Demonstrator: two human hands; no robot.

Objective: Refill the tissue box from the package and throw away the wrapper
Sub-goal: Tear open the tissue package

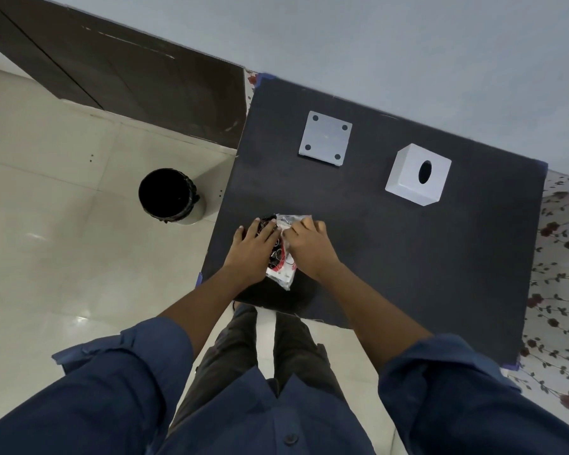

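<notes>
Looking down from the head cam: both hands are on the tissue package (281, 257), which sits on the dark surface (408, 264) close to the near edge. The left hand (253, 247) lies mostly flat over the package's left side with fingers spread, pressing on it more than clutching it. The right hand (309, 247) is curled over the right side, and its fingertips seem to pinch the clear plastic wrapper near the top end, though I can't make out the exact grip. The package shows white, red and black print through the plastic.

Further back on the surface, the white tissue box (416, 175) stands with its oval slot facing up, well apart from the hands. To its left is a flat white square panel (325, 138) with four dark dots at the corners, lying separate from the box.

A black-lined trash bin (170, 196) stands on the tiled floor (63, 224) just off the left edge. Rolled-up blue sleeves (128, 372) show at the bottom.
</notes>
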